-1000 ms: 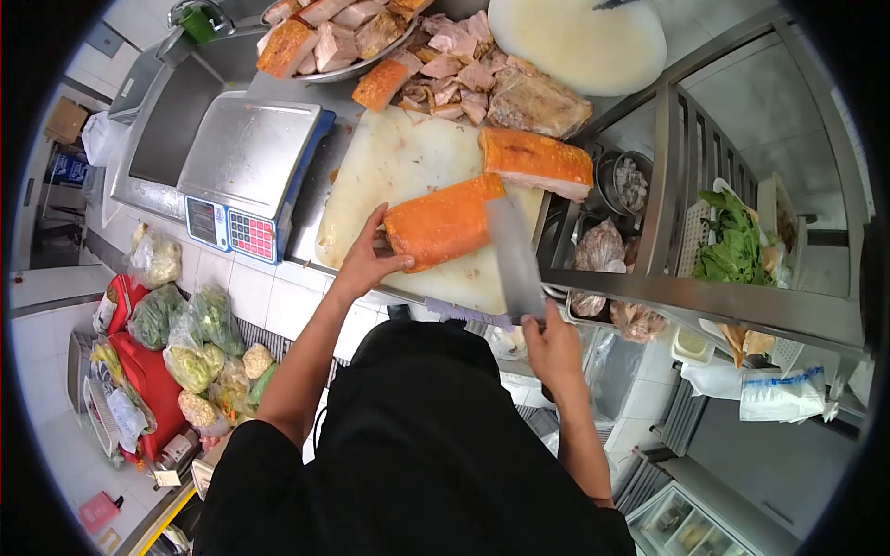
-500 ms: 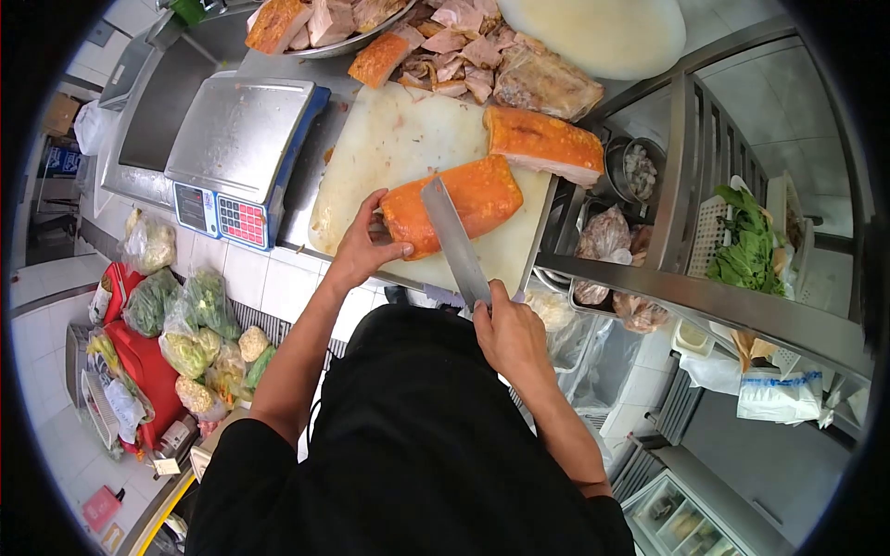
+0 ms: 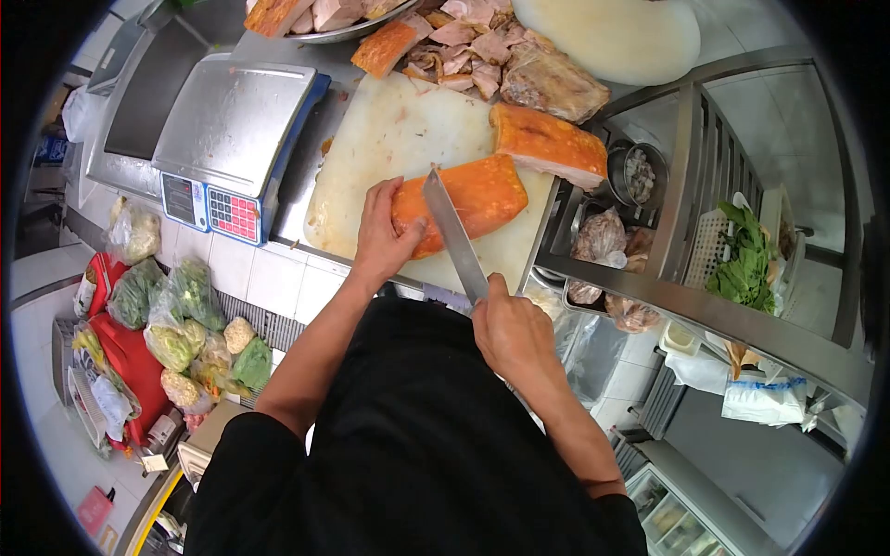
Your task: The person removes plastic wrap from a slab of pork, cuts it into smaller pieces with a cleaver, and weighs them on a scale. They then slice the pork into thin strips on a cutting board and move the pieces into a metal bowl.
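Observation:
My left hand (image 3: 386, 239) grips the left end of a slab of crisp-skinned roast pork (image 3: 489, 190), thumb lying over its orange-brown skin. The slab rests on a worn white cutting board (image 3: 366, 134). In my right hand (image 3: 521, 335) is the handle of a long, broad-bladed kitchen knife (image 3: 457, 233), fingers wrapped round it. Its blade slants across the middle of the slab, overlapping the skin in this view. A second slab of roast pork (image 3: 549, 141) lies at the board's right edge, its pale meat side showing.
Behind the board are chopped pork pieces (image 3: 454, 57) and a metal bowl (image 3: 357, 33) of chunks. A digital scale (image 3: 232, 116) stands left, beside the sink (image 3: 148, 116). Metal shelving (image 3: 681, 176) borders the right. Bagged vegetables (image 3: 185, 310) sit low at left.
My left thumb has moved from the slab's near edge up onto its skin, the hand closing over the left end. The knife stays laid across the slab. The whole view has shifted slightly.

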A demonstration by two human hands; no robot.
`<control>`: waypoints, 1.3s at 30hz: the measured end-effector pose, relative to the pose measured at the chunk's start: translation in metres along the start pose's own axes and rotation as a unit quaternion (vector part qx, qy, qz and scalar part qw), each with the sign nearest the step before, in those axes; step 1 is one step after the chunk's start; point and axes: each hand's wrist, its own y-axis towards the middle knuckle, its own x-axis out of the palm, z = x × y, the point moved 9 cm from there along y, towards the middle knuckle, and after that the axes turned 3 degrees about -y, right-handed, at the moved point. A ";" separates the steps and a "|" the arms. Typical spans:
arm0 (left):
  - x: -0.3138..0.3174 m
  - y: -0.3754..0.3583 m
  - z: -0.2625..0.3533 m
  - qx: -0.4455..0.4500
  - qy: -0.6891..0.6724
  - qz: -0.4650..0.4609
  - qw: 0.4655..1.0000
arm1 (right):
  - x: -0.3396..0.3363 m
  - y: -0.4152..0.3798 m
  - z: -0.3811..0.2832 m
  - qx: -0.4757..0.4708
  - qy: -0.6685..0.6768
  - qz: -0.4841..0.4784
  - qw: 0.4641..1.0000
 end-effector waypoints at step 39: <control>0.001 -0.003 -0.005 0.026 0.035 0.046 0.998 | 0.026 0.081 -0.032 0.069 -0.028 -0.074 0.994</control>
